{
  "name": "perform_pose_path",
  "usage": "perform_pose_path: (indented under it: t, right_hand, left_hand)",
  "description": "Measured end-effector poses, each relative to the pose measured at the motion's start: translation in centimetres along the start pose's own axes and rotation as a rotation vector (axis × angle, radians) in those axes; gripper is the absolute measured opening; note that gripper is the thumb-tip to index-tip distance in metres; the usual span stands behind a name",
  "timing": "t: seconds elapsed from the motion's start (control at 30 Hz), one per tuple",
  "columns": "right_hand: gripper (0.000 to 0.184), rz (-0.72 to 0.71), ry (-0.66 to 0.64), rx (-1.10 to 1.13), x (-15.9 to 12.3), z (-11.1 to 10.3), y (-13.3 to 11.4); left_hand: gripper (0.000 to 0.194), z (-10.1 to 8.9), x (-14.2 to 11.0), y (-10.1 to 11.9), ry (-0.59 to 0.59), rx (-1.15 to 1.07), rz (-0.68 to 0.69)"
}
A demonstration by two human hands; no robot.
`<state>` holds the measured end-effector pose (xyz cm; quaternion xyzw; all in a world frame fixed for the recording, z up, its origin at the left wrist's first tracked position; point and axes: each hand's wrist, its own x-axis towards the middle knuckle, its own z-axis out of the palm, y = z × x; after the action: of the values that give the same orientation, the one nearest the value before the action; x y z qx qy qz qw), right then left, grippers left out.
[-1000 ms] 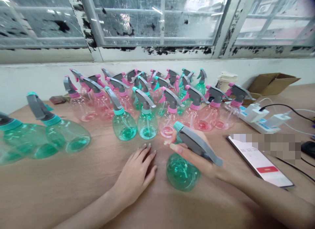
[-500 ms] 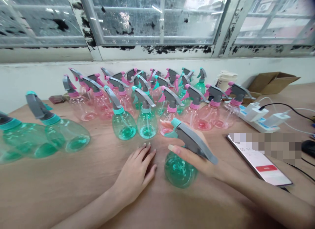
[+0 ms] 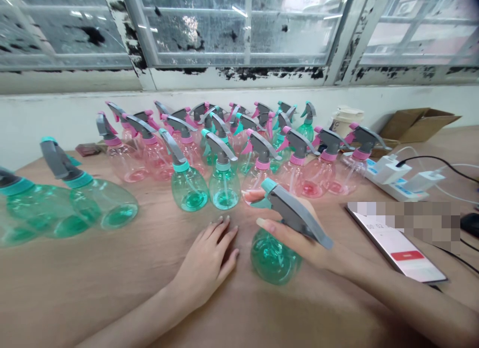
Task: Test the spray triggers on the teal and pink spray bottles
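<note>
My right hand is wrapped round the neck of a green spray bottle with a grey head and teal nozzle. The thumb shows on the near side, and a fingertip reaches past the teal trigger; the other fingers are mostly hidden. Flat on the wooden table lies my left hand, fingers stretched out, touching no bottle. Beyond its fingertips stand two green spray bottles. A pink spray bottle is partly hidden behind the held one.
Several pink and green spray bottles crowd the back by the wall. More green bottles stand at left. On the right are a phone, a power strip with chargers, a paper cup and a cardboard box.
The held bottle has shifted slightly left and up, and my right index finger has straightened away from the trigger. My left hand stays in place.
</note>
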<state>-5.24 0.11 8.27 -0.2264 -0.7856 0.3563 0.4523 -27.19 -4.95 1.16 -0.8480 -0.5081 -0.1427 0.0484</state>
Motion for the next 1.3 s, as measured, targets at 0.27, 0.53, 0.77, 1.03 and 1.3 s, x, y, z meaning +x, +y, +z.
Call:
perform_pose_path:
  t: [0.27, 0.53, 0.77, 1.03, 1.3]
  right_hand:
    - [0.003, 0.041, -0.028, 0.013, 0.3, -0.3, -0.9]
    - [0.006, 0.056, -0.065, 0.096, -0.3, 0.1, -1.4]
    - [0.028, 0.006, 0.021, 0.035, -0.4, 1.9, -2.1]
    - [0.032, -0.081, -0.017, 0.123, 1.0, 7.6, -3.4]
    - [0.049, 0.008, -0.115, 0.304, 2.8, 13.3, -5.4]
  left_hand:
    - [0.038, 0.2, 0.0, -0.1, 0.024, -0.026, 0.008]
    - [0.029, -1.4, -0.6, 1.7, 0.15, -0.31, 0.037]
    - [0.047, -2.9, -2.9, 3.1, 0.137, -0.491, -0.014]
    - [0.074, -5.2, -6.6, 4.0, 0.251, -0.381, -0.117]
    - [0.055, -7.1, -9.9, 2.0, 0.352, -0.226, -0.251]
